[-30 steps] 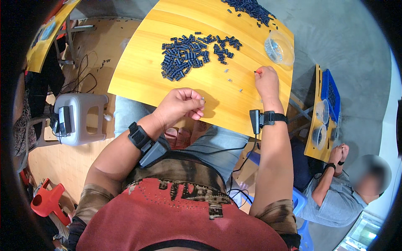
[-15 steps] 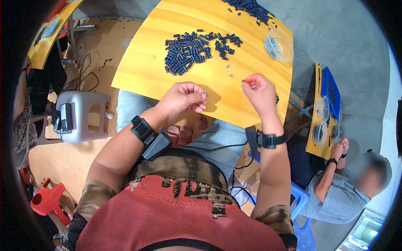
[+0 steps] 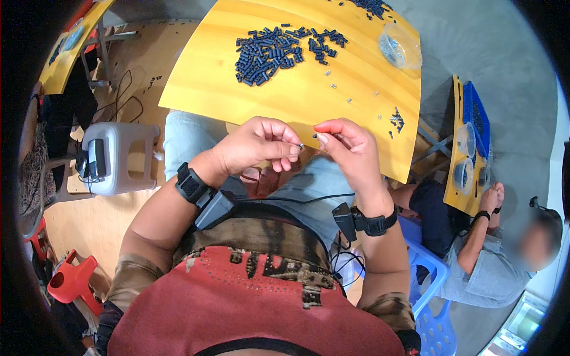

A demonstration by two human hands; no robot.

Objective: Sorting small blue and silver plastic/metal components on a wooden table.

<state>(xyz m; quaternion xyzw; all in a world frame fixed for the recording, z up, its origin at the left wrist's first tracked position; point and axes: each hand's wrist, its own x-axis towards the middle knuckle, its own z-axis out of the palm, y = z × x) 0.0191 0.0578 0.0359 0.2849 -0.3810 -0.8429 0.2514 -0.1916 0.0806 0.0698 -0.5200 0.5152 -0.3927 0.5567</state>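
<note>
Over the table's near edge, my left hand (image 3: 261, 144) is closed, its thumb and forefinger pinching a small piece (image 3: 301, 146) with a shiny tip; most of that piece is hidden by the fingers. Facing it, a short gap away, my right hand (image 3: 351, 153) pinches a tiny dark piece (image 3: 315, 136) at its fingertips. Beyond both hands, a pile of short black cylindrical parts (image 3: 267, 57) lies on the yellow table (image 3: 205, 77). Several tiny silvery bits (image 3: 349, 101) are scattered between the pile and my right hand. To the right lies a small group of tiny dark pieces (image 3: 397, 120).
A clear round tub (image 3: 401, 50) with small shiny pieces stands at the table's far right, near another black heap (image 3: 371, 7). At right, a person (image 3: 490, 264) works at another table with a blue tray (image 3: 477, 118). A grey stool (image 3: 122, 157) stands at left.
My right hand has moved left and nearer to me, close to my left hand. My left hand has shifted slightly right. The tiny dark pieces at right now show. The view has shifted slightly.
</note>
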